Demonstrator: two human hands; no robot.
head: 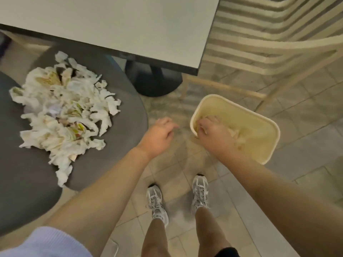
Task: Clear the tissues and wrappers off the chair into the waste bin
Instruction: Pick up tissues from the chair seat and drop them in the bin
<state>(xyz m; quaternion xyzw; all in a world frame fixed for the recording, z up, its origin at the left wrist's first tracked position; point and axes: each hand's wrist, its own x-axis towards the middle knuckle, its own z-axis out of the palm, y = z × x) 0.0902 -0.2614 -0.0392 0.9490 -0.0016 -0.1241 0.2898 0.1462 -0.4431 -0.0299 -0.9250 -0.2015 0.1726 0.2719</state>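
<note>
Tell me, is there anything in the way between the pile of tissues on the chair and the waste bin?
Nothing visible. The pile of tissues and wrappers lies on the grey chair, and the waste bin stands open on the floor to its right. Between them there is only bare floor and the empty left hand.

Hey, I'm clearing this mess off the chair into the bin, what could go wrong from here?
1. The pile of tissues and wrappers is loose and reaches the chair seat's front edge, so big grabs may drop scraps on the floor.
2. The right hand is at the near rim of the waste bin; pushing there might tip or slide the bin.
3. The bin stands apart from the chair, so pieces may fall while carried across.
</note>
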